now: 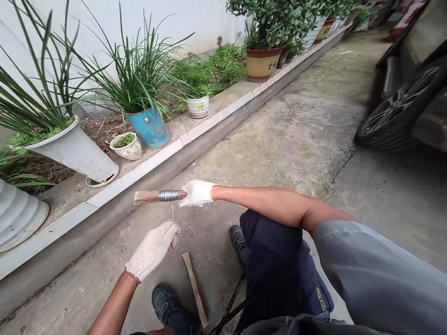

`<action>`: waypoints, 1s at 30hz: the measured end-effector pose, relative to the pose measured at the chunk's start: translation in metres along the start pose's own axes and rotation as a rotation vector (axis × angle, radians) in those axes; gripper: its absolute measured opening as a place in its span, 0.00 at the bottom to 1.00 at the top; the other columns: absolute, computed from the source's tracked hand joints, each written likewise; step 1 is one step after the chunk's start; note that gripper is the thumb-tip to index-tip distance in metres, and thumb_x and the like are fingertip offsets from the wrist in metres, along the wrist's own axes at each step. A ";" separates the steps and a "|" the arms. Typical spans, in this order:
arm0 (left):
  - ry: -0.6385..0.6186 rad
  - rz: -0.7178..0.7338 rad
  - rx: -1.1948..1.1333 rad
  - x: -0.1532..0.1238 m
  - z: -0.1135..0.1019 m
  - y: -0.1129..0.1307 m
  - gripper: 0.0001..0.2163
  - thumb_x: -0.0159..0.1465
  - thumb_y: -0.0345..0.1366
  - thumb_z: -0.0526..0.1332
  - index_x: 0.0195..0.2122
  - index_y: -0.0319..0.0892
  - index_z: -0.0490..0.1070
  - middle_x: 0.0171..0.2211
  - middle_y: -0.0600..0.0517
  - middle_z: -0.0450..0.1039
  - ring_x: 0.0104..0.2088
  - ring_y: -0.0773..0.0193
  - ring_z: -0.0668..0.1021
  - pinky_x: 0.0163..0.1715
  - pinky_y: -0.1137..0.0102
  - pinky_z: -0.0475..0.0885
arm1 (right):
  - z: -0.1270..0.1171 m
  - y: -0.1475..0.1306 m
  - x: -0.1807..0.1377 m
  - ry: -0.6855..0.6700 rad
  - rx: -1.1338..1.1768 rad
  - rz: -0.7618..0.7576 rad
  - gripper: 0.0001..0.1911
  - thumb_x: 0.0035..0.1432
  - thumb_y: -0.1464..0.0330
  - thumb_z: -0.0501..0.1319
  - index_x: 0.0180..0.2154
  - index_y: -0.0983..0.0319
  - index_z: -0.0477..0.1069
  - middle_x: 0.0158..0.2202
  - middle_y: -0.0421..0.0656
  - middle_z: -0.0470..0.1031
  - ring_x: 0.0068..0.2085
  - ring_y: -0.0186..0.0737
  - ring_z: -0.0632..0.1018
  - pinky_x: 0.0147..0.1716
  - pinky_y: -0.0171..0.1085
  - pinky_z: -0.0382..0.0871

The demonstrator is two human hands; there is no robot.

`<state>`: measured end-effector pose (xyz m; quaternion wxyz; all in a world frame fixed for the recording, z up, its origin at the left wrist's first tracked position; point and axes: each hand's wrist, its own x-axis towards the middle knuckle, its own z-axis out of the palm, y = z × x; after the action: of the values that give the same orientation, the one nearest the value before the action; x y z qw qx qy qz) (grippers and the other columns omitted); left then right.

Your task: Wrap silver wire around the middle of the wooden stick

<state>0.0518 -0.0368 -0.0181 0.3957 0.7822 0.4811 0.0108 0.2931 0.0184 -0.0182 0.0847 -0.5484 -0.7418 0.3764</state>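
Note:
My right hand (198, 192), in a white knit glove, is closed round one end of a wooden stick (145, 197). The stick points left, roughly level, above the concrete. Silvery wire (168, 195) is wound in a tight band about its middle, beside my fingers. A thin strand (172, 211) runs down from it to my left hand (153, 246), also gloved, whose fingers are pinched on the strand. A short tail sticks out to the right of those fingers. Below, a second wooden stick (195, 291) lies on the ground between my shoes, with a few turns of wire near its upper end.
A low tiled ledge (139, 174) crosses on the left, bearing potted plants, among them a blue bucket (150, 128) and a tilted white pot (78, 151). A car wheel (401, 104) stands at the right. My shoes (163, 302) flank the loose stick.

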 end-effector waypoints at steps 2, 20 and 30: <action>-0.035 0.004 0.053 0.000 0.002 0.000 0.20 0.72 0.49 0.46 0.28 0.46 0.66 0.25 0.55 0.74 0.27 0.62 0.77 0.31 0.70 0.68 | 0.000 0.004 0.006 0.045 -0.317 0.041 0.11 0.57 0.61 0.63 0.36 0.62 0.76 0.33 0.45 0.81 0.33 0.44 0.81 0.32 0.37 0.72; -0.006 0.104 0.150 -0.010 0.017 0.004 0.22 0.75 0.51 0.47 0.46 0.43 0.76 0.34 0.50 0.79 0.29 0.61 0.77 0.29 0.70 0.67 | 0.006 -0.008 -0.042 -0.496 0.032 -0.085 0.17 0.52 0.55 0.68 0.35 0.62 0.76 0.24 0.37 0.76 0.24 0.32 0.74 0.25 0.29 0.65; 0.064 0.102 0.471 -0.013 0.023 0.002 0.18 0.76 0.42 0.46 0.41 0.45 0.75 0.36 0.47 0.80 0.35 0.56 0.81 0.33 0.68 0.67 | 0.016 0.003 -0.007 -0.044 -0.580 0.136 0.10 0.58 0.65 0.62 0.41 0.60 0.77 0.36 0.50 0.81 0.37 0.48 0.82 0.33 0.38 0.69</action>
<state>0.0555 -0.0613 -0.0283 0.1859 0.8754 0.4426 -0.0570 0.2896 0.0048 -0.0297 -0.1171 -0.5898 -0.7818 0.1653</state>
